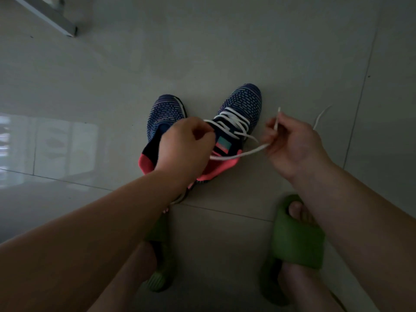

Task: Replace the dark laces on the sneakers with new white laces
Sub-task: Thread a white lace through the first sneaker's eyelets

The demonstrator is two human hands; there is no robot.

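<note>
Two dark blue knit sneakers with pink heels stand on the floor. The right sneaker (244, 102) carries a white lace (234, 122) criss-crossed through its eyelets. The left sneaker (165, 112) shows no lace; my left wrist hides its heel part. My left hand (186, 149) pinches one strand of the white lace beside the right sneaker's tongue. My right hand (290, 145) grips the other strand, whose tip sticks up above my fingers. A loose stretch of lace runs between both hands across the pink collar.
My feet in green slippers (297, 239) stand just below the sneakers on the pale tiled floor (225, 41). A white lace end (322, 115) curls on the floor right of my right hand. A grey furniture leg (56, 21) is at the top left.
</note>
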